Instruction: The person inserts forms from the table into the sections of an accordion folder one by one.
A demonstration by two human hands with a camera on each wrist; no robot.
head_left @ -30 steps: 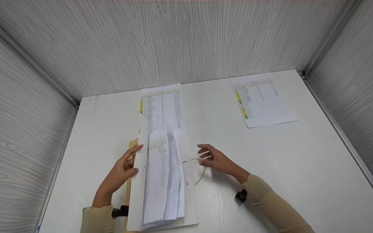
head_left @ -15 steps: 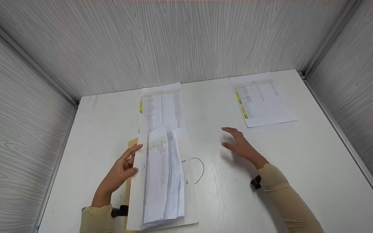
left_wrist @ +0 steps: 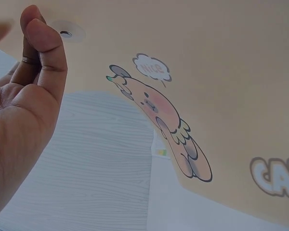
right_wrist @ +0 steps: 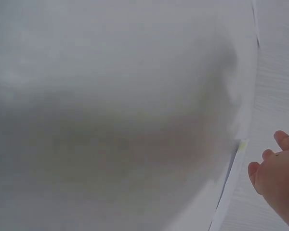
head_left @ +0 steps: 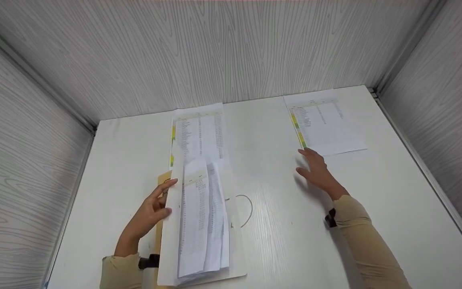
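Pale wood-grain walls [head_left: 231, 52] stand behind and on both sides of a white desk [head_left: 275, 257]. At the near edge of the desk, left of centre, lies a folder [head_left: 237, 253] with its left cover raised; the outside of that cover is tan. Inside the folder, printed sheets [head_left: 194, 237] fan loosely, their edges lifted and overlapping. A back sheet [head_left: 199, 136] lies flat just beyond, its lower part hidden by the folder. A far sheet [head_left: 333, 128], with a yellow and green strip down its left side, lies well apart toward the right rear. Beige sleeves [head_left: 369, 249] cover both forearms. The left hand [head_left: 147, 216] has its grip on the raised cover, thumb and index finger at the edge. The right hand [head_left: 317, 172] has a released grip, fingers extended and thumb apart, at the lower left corner of the far sheet; whether it touches the paper I cannot tell. A thin curved strip [head_left: 251, 214] loops out over the desk from the folder's right leaf. On the tan cover are a cartoon animal [left_wrist: 166, 120] and a small "Nice" bubble [left_wrist: 153, 68].
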